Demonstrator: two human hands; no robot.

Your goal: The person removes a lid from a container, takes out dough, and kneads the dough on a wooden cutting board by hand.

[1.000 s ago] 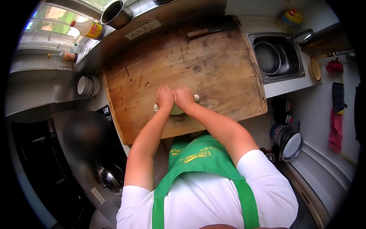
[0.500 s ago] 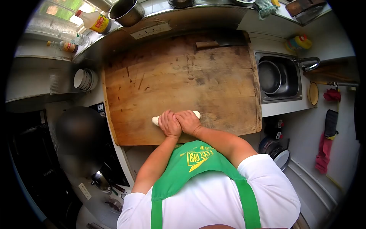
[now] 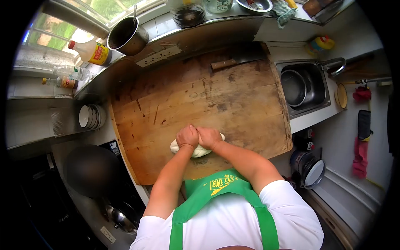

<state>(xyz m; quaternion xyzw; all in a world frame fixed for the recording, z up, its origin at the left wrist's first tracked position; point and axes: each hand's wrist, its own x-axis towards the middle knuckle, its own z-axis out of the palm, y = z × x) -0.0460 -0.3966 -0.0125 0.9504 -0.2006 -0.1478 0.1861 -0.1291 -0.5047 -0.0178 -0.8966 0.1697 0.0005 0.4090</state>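
A pale lump of dough point(image 3: 201, 151) lies near the front edge of a large wooden board point(image 3: 166, 104). My left hand point(image 3: 187, 136) is curled into a fist on its left part, knuckles away from me. Right beside it, touching, my right hand point(image 3: 209, 137) is closed on the right part of the dough. Bits of dough stick out at both sides and bulge toward me below the wrists. The fingertips are tucked under and hidden.
A cleaver point(image 3: 225, 64) lies at the board's far edge. To the right is a sink point(image 3: 312, 104) holding a metal pot. Stacked bowls point(image 3: 89, 116) stand left, above a dark wok point(image 3: 91, 171). A saucepan point(image 3: 137, 39) and bottles line the window ledge.
Both hands have gone from lying over a thin dough roll to fists pressed into a thicker, folded lump. The head view has tilted, showing more of the window.
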